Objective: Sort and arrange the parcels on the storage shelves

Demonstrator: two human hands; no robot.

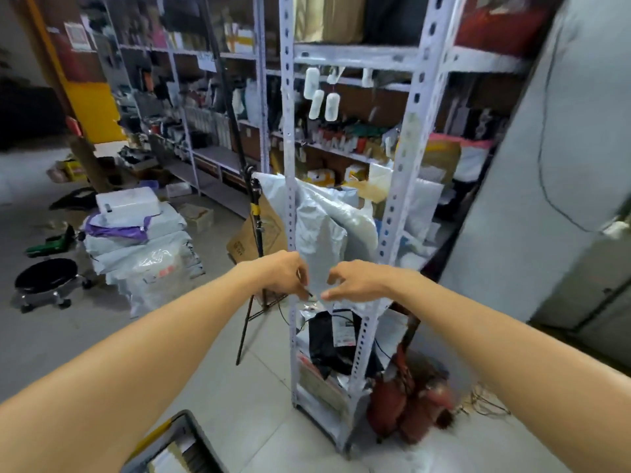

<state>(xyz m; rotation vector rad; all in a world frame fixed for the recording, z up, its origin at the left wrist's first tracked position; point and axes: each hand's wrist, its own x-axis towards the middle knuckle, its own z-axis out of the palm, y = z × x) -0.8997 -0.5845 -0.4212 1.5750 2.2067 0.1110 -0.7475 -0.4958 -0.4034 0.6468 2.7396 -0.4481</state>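
Note:
A large grey plastic mailer parcel (327, 230) stands upright on the middle level of the narrow white metal shelf rack (290, 206) in front of me. My left hand (285, 274) and my right hand (355, 279) both reach to its lower edge, fingers curled and pinching the plastic. A black parcel with a white label (333, 339) lies on the level below. More pale mailers (421, 206) lean at the back right of the same level.
A pile of grey and purple mailers (143, 244) lies on the floor at left, beside a black rolling stool (46, 279). A black tripod (256, 233) stands just left of the rack. Red bags (406, 401) sit at its foot. A grey crate (177, 445) is at the bottom edge.

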